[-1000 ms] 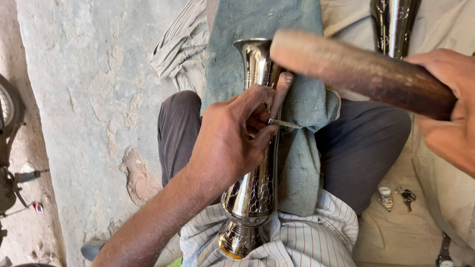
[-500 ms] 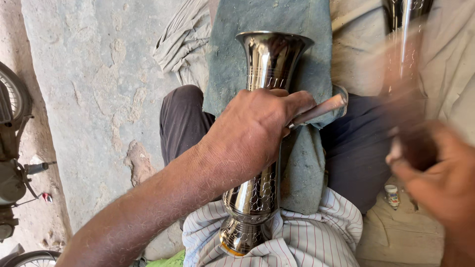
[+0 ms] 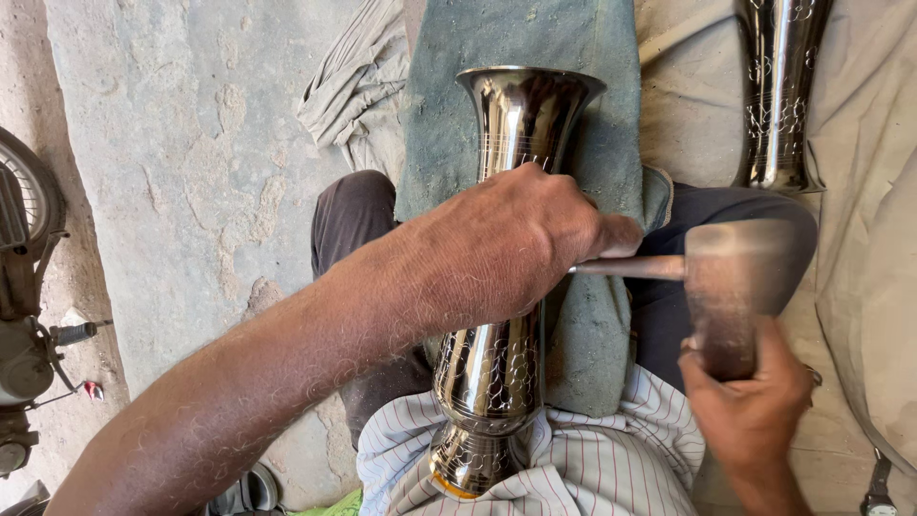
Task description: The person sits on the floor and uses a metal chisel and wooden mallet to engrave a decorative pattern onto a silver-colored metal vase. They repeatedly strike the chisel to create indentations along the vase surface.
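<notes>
A tall shiny metal vase [image 3: 497, 373] with engraved patterns lies along my lap on a blue-grey cloth [image 3: 535, 115], its flared mouth pointing away from me. My left hand [image 3: 506, 244] rests over the vase's middle and holds a thin metal chisel [image 3: 626, 268] sideways against it. My right hand [image 3: 750, 406] grips the handle of a wooden mallet [image 3: 731, 287], whose head sits at the chisel's outer end, blurred by motion.
A second engraved metal vase [image 3: 778, 96] lies at the upper right on a beige cloth [image 3: 869, 239]. Rough stone floor [image 3: 181, 172] spreads to the left, with part of a motorcycle [image 3: 29, 287] at the left edge. A crumpled cloth [image 3: 349, 91] lies beside the blue one.
The mallet has swung from high at the upper right down to the chisel's end. My left hand has shifted over the vase's middle with the chisel. The view has moved slightly.
</notes>
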`<action>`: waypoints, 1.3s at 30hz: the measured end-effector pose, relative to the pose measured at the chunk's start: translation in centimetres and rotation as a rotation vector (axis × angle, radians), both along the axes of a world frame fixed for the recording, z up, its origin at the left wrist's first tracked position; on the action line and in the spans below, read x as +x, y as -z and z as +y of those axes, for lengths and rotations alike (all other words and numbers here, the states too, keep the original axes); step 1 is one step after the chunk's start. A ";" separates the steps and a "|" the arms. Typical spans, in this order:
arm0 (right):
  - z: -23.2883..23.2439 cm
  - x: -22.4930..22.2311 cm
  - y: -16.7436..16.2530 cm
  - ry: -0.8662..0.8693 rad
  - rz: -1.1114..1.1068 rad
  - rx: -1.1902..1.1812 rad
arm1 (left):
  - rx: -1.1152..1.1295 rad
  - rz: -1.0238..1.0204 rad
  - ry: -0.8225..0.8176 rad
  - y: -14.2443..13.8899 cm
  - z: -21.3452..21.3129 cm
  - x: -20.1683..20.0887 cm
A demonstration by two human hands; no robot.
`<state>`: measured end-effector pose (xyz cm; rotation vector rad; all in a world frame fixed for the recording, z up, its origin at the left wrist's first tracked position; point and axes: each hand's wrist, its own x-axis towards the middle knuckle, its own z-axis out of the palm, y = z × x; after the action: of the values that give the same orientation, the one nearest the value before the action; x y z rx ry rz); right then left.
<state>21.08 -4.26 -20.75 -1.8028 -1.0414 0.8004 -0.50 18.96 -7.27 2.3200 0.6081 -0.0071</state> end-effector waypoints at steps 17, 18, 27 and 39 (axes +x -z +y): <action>0.9 -1.0 -3.3 0.245 0.418 0.299 | -0.088 0.069 0.046 1.6 1.0 0.1; 0.9 -0.9 -3.3 0.135 0.406 0.208 | -0.053 0.050 0.067 1.4 1.1 0.4; -1.3 -2.0 -1.4 0.042 0.042 -0.049 | -0.081 -0.061 0.074 0.4 1.5 0.6; -1.7 -1.5 -0.6 0.079 0.175 -0.013 | 0.124 -0.145 0.080 1.3 0.9 0.6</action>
<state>19.63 -6.00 -20.16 -1.7396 -0.8488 0.9008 0.06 19.91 -8.55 2.4374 0.4539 0.1636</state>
